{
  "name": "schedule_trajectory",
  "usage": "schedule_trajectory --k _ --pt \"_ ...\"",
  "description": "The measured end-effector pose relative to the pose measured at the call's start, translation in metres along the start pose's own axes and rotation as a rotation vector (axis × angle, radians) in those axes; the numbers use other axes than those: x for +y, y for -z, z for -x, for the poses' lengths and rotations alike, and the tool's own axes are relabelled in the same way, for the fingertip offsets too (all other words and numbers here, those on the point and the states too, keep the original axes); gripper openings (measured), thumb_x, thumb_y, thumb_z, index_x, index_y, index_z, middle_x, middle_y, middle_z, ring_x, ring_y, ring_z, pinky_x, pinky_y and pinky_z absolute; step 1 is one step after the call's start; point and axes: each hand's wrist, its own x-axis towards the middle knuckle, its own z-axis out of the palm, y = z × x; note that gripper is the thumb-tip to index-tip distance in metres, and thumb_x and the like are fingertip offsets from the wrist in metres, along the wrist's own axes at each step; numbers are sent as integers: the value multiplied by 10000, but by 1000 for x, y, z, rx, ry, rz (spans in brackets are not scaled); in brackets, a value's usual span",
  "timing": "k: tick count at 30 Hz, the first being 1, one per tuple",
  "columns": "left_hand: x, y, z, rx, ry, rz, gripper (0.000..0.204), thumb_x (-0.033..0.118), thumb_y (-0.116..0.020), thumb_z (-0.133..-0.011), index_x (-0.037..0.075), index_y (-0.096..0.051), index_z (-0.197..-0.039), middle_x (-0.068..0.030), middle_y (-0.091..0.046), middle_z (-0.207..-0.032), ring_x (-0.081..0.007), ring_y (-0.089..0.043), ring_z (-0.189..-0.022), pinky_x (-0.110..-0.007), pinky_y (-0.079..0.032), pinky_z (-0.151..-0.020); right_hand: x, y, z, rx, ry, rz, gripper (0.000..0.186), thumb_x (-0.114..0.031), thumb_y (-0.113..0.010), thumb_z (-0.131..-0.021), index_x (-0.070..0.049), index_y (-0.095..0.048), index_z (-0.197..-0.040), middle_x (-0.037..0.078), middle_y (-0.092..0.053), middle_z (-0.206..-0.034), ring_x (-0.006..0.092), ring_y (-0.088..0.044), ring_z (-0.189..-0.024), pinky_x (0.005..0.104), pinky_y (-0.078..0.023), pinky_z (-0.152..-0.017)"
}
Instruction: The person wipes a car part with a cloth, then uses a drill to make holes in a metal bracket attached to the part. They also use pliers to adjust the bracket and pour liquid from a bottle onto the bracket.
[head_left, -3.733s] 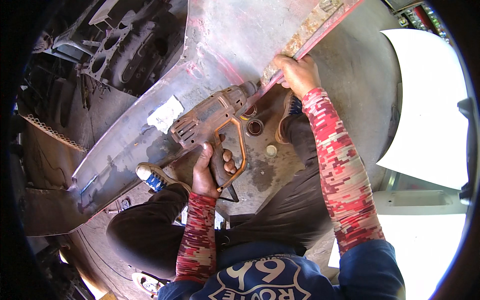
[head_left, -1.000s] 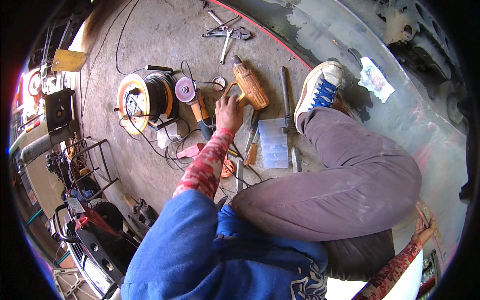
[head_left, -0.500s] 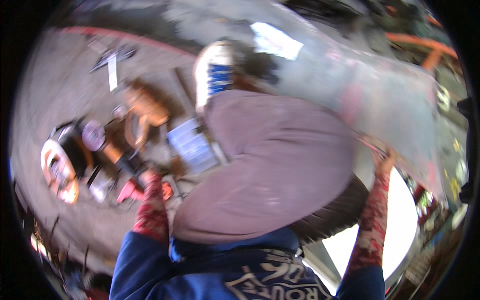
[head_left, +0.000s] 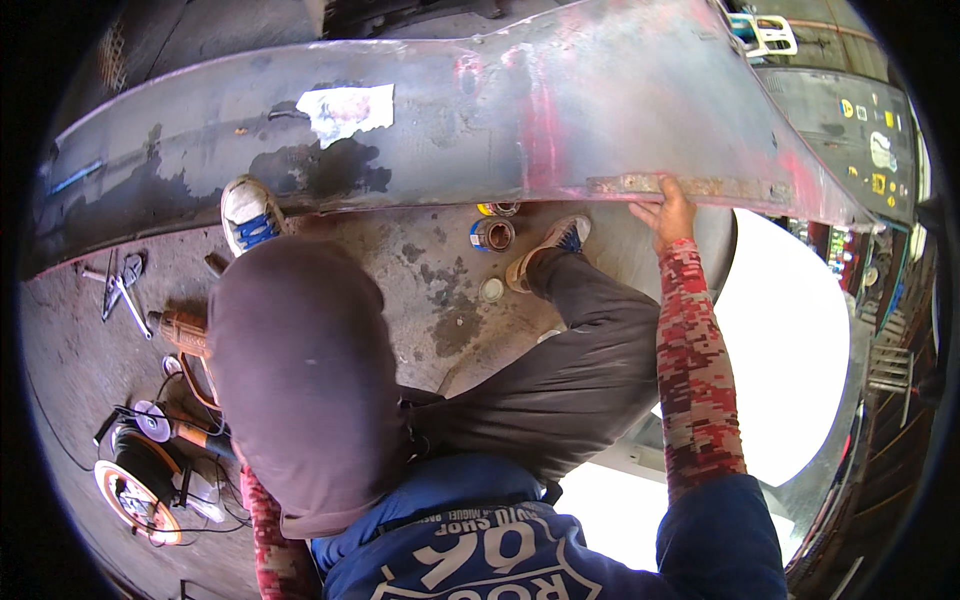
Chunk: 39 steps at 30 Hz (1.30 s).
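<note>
My right hand (head_left: 672, 210) grips the lower edge of a long grey metal panel (head_left: 470, 120) at a rusty strip (head_left: 735, 188) along that edge. The panel has dark and pink patches and a torn white paper (head_left: 345, 115) on it. My left hand is hidden behind my raised left knee (head_left: 300, 370); only its red camouflage sleeve (head_left: 270, 530) shows at the lower left. An orange-brown heat gun (head_left: 183, 330) lies on the floor, partly covered by the knee, with an angle grinder (head_left: 185, 428) below it.
A cable reel (head_left: 135, 495) with loose cords and some wrenches (head_left: 127, 290) lie at left. Open tins (head_left: 492, 235) stand under the panel near my shoes. A white panel (head_left: 775, 340) fills the right side, with a stickered dark panel (head_left: 845, 140) behind.
The heat gun, in my left hand earlier, now lies on the floor. The view has swung from the tools back to the panel, and my left hand has dropped behind the knee.
</note>
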Motion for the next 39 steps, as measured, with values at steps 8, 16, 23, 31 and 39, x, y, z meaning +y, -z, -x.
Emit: schedule_trajectory --k 8,16,23,31,39 --pt "318 -68 174 -12 -578 90 388 403 -491 -1083 108 -662 -1266 75 -497 -771 -35 -370 -607 -177 -245 -574 -2 -2 4 -55 0 -31 635 -299 -625 -991 115 -455 -1441 264 -515 -1408 421 -649 -1145 476 -620 -891" --pt "258 -231 346 -1246 -598 -367 466 72 -474 -1003 -21 -496 -1459 -96 -633 -915 -132 -614 -772 -294 -499 -620 -4 -5 9 -57 31 -120 338 -216 -621 -971 31 -630 -1201 104 -648 -1146 219 -685 -949 398 -646 -731" --pt "99 -388 383 -1294 -602 -325 542 93 -496 -999 72 -424 -1536 -324 -606 -1319 -429 -622 -1225 -440 -495 -1026 -2 -4 9 -99 55 -127 310 -205 -606 -986 48 -633 -1164 104 -640 -1115 229 -695 -952 396 -646 -724" --pt "75 -432 371 -1311 -693 -231 553 72 -499 -980 47 -428 -1528 -311 -604 -1318 -434 -614 -1215 -442 -488 -1025 5 -1 6 -78 79 -58 374 -182 -536 -1045 94 -540 -1297 174 -629 -1210 333 -709 -1040 464 -652 -824" --pt "85 -433 372 -1292 -767 -434 581 85 -543 -945 54 -444 -1517 -307 -684 -997 -467 -676 -940 -536 -535 -858 10 4 6 -98 83 -101 330 -184 -575 -1029 49 -568 -1262 106 -598 -1209 297 -684 -1051 518 -641 -843"
